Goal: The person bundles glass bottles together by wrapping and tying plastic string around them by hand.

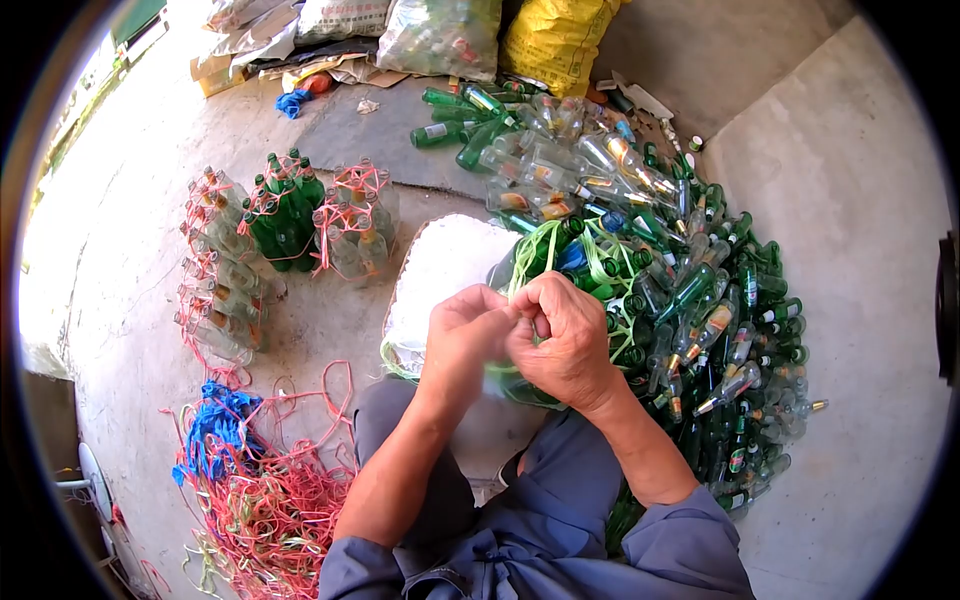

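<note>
Two hands (462, 335) (562, 335), one green bottle bundle (285, 228), one string heap (270, 520)

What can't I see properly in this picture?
In the head view:
Left hand: partly blurred, perhaps by motion.
Green string: partly hidden by left hand and right hand.
Bottle labels: mostly too small to read.
Yellow bag: top cut off by the upper edge.
</note>
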Motion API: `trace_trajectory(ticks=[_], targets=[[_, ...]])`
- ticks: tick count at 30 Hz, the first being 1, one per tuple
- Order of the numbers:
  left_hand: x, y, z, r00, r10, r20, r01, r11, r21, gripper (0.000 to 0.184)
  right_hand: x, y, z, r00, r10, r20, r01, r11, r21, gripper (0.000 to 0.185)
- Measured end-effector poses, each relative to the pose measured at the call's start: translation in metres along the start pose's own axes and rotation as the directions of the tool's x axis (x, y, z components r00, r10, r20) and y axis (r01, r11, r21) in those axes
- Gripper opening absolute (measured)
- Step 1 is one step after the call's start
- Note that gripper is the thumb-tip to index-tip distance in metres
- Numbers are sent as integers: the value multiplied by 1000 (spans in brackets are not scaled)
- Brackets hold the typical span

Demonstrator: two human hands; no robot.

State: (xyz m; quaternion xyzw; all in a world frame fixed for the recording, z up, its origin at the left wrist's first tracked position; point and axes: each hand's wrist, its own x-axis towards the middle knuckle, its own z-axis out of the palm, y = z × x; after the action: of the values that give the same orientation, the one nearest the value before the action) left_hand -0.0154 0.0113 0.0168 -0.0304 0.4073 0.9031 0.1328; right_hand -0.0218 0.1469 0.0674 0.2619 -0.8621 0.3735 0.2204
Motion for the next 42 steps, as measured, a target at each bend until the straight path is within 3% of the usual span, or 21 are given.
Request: trace_trajectory(ticks=[8, 16, 19, 22, 25, 28, 31, 34, 42], targets=[[3, -2, 7, 997, -57, -52, 53, 996, -73, 8, -1, 2, -1, 1000, -11, 6, 12, 998, -57, 23], [2, -3, 6, 999, 40, -36, -39, 999, 22, 9, 0, -3, -9, 994, 101, 43, -99, 995, -29, 25], [6, -12, 1, 997, 26, -73, -30, 998, -60, 8, 0, 0, -1, 997, -63, 50, 66, 996, -62, 25], [3, -5, 2, 997, -15, -73, 10, 998, -67, 6, 5, -1, -6, 995, -67, 71, 74, 992, -101, 24], [4, -3, 4, 998, -31, -61, 29, 999, -42, 6, 6, 2, -6, 1000, 28, 10, -27, 999, -42, 26], [5, -2, 4, 998, -28, -57, 24, 997, -67, 5, 1, 1, -8, 996, 21, 90, -15, 998, -68, 24], [4, -2, 1, 999, -17, -47, 13, 996, -90, 5, -3, -2, -13, 993, 117, 28, -118, 992, 39, 23], [4, -2, 0, 999, -7, -48, 2, 995, -103, 5, -4, -1, -18, 991, 127, 39, -127, 992, -4, 22], [4, -2, 2, 999, 8, -43, -12, 995, -95, 5, -6, 2, -15, 998, 19, 66, -17, 999, -28, 22]])
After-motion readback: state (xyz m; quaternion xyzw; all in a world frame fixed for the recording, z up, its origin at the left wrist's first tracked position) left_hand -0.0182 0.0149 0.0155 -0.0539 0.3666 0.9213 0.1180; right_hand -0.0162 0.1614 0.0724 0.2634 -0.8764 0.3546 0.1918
